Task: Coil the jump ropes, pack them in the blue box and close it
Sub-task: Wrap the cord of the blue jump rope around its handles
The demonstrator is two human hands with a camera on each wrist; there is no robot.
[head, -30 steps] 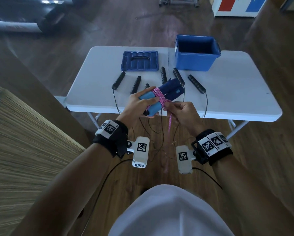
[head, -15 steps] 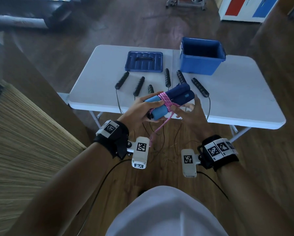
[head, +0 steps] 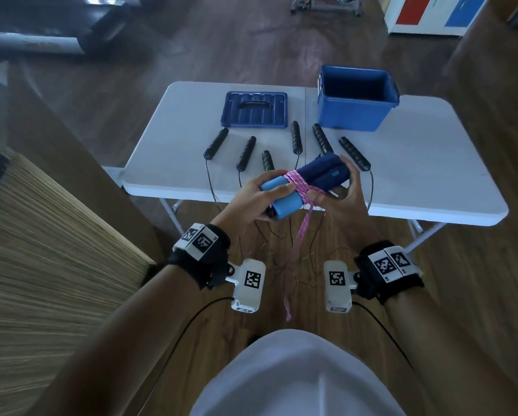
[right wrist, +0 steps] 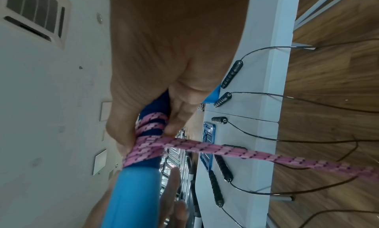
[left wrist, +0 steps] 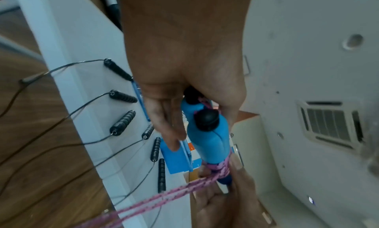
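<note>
In the head view, the left hand (head: 253, 195) grips the light-blue ends of the paired rope handles (head: 305, 183) above the bench's (head: 431, 175) near edge. The right hand (head: 340, 193) pinches the pink rope (head: 301, 235) wound around them. The blue box (head: 356, 99) stands open at the far edge, its lid (head: 254, 109) beside it.

In the left wrist view, fingers (left wrist: 164, 118) curl around the handles.

In the right wrist view, thumb and finger clamp the wraps.

You stand on a dark wooden plank floor (head: 476, 280) in dim, bluish light. Ahead of you is a white folding table (head: 431, 175) on metal legs. At your left runs a pale, straw-textured surface (head: 41, 295), perhaps a mat. Far back stands a white cabinet (head: 431, 13) with red and blue panels. The wrist views catch a ceiling vent (left wrist: 328, 123).
</note>
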